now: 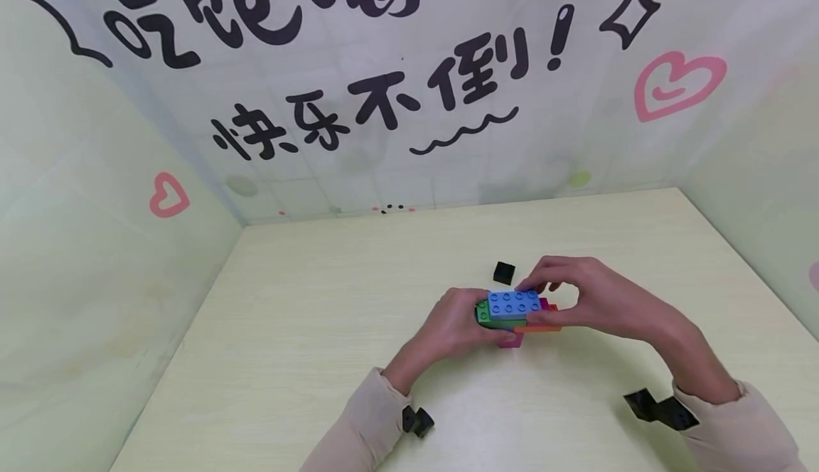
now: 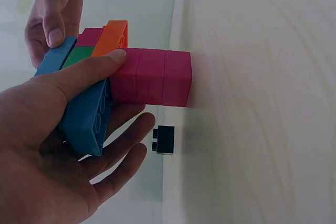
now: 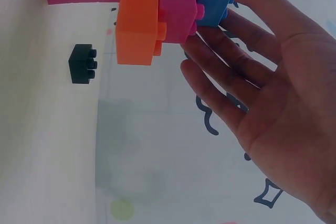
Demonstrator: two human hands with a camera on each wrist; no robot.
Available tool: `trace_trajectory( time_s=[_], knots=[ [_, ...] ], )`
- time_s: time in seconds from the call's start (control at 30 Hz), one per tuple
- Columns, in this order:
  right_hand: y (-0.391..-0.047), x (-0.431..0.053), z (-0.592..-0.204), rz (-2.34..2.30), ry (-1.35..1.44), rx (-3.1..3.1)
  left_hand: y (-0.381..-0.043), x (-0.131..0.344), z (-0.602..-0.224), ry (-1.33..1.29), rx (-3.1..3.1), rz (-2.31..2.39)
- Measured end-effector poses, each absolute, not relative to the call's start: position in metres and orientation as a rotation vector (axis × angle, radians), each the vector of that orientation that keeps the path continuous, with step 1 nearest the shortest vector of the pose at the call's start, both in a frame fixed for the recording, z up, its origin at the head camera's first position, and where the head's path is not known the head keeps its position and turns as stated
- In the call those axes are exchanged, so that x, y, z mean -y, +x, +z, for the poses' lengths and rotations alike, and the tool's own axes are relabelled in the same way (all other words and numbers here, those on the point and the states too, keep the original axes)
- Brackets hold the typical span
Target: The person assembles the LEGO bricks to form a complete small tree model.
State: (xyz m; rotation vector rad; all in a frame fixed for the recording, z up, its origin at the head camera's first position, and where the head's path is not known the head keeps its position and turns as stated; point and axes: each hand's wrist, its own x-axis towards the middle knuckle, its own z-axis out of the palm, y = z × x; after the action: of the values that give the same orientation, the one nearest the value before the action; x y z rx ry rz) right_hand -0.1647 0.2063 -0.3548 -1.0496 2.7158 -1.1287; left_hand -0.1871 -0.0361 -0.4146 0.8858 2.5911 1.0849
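Observation:
Both hands hold a built stack of toy building bricks above the table. My left hand (image 1: 451, 326) grips its left side, thumb in front and fingers behind. On top lies a blue studded brick (image 1: 508, 306), whose right end my right hand (image 1: 608, 300) pinches between thumb and fingers. Beneath it a green brick (image 1: 483, 313) juts out to the left, with an orange brick (image 3: 137, 22) lower on the right. A magenta brick (image 3: 177, 9) sits on the orange one. In the left wrist view, a second blue brick (image 2: 84, 121) lies under the green, and a magenta column (image 2: 151, 77) extends below.
A small black brick (image 1: 504, 273) stands on the pale wooden table (image 1: 333, 330) just behind the stack. Printed white sheets (image 1: 358, 173) form walls at the back and both sides. Small black pieces (image 1: 418, 422) are by the left cuff, and others (image 1: 660, 409) by the right.

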Motion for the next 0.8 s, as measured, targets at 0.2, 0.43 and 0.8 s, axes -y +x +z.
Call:
trace_trajectory(
  time_s=[0.2,0.43,0.8],
  knots=[
    [-0.1644,-0.2067,-0.3552,-1.148,-1.063,-2.712,-0.1874,0.0361,-0.4148,0.872,-2.582,1.097],
    [-0.1646,-0.2066,-0.3555,-1.142,-1.076,-2.730,-0.1880,0.0365,-0.4155,0.894,-2.574,1.122],
    [-0.1656,-0.2068,-0.3588,-1.122,-1.110,-2.747,-0.1886,0.0373,-0.4180,0.921,-2.574,1.132]
  ],
)
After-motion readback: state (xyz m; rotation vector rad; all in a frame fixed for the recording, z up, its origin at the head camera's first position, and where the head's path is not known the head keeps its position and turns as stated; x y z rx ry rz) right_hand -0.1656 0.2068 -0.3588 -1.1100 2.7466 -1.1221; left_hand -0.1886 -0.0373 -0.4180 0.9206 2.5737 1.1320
